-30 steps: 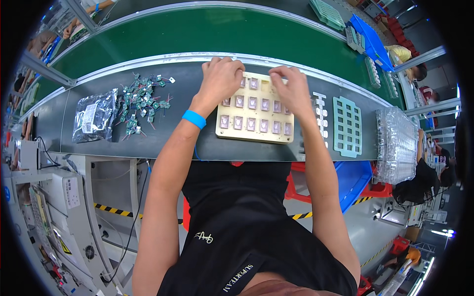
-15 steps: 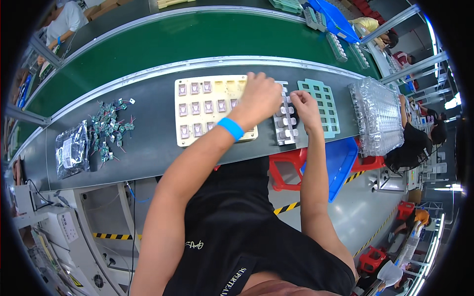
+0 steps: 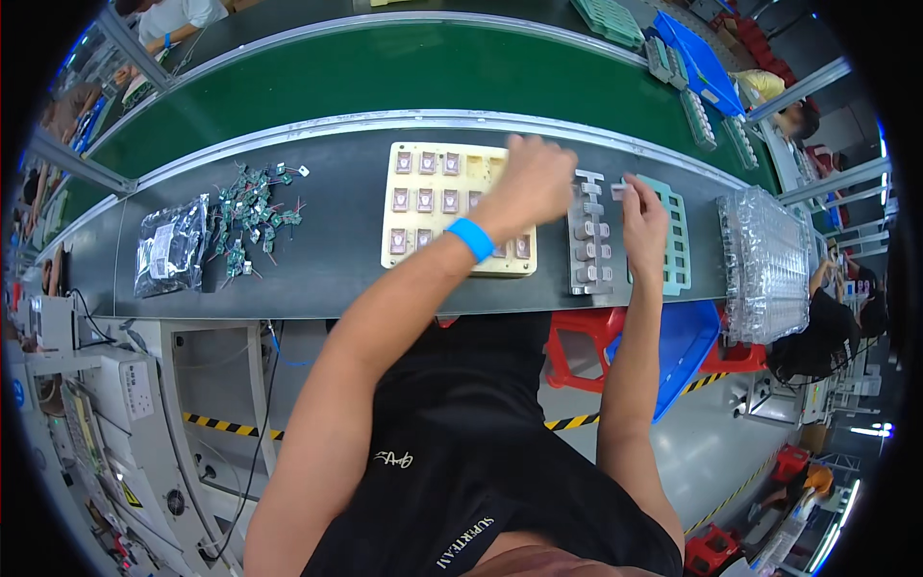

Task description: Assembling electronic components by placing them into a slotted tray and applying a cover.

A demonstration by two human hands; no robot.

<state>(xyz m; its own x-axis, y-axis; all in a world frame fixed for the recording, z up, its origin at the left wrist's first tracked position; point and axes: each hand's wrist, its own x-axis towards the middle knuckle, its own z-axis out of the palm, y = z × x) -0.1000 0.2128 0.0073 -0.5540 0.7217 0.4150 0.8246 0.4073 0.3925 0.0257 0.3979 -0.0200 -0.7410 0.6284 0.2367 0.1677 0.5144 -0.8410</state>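
Note:
My left hand (image 3: 538, 181), with a blue band at its wrist, is over the right edge of a cream tray (image 3: 460, 266). Its fingers curl downward and hide whatever they hold. Rows of small pinkish, clear-looking square parts (image 3: 425, 200) sit in the tray's pockets. A narrow grey metal rack (image 3: 589, 281) stands just right of this hand, with several small whitish caps (image 3: 585, 231) along its sides. My right hand (image 3: 646, 226) pinches a small whitish plastic piece (image 3: 618, 192) between thumb and finger, beside the rack's upper end. Behind that hand lies a pale green slotted tray (image 3: 679, 240).
Small green circuit boards with wires (image 3: 252, 216) lie heaped at the left, beside a silvery bag (image 3: 171, 248). Stacked clear plastic trays (image 3: 766, 264) stand at the right. A green conveyor belt (image 3: 385, 82) runs beyond the metal rail. Below the bench are a blue bin (image 3: 685, 356) and red stools (image 3: 580, 344).
The view has shifted, so the bench things appear farther right. My right hand has drawn slightly away from the rack, with the small whitish piece now showing. My left hand remains between tray and rack.

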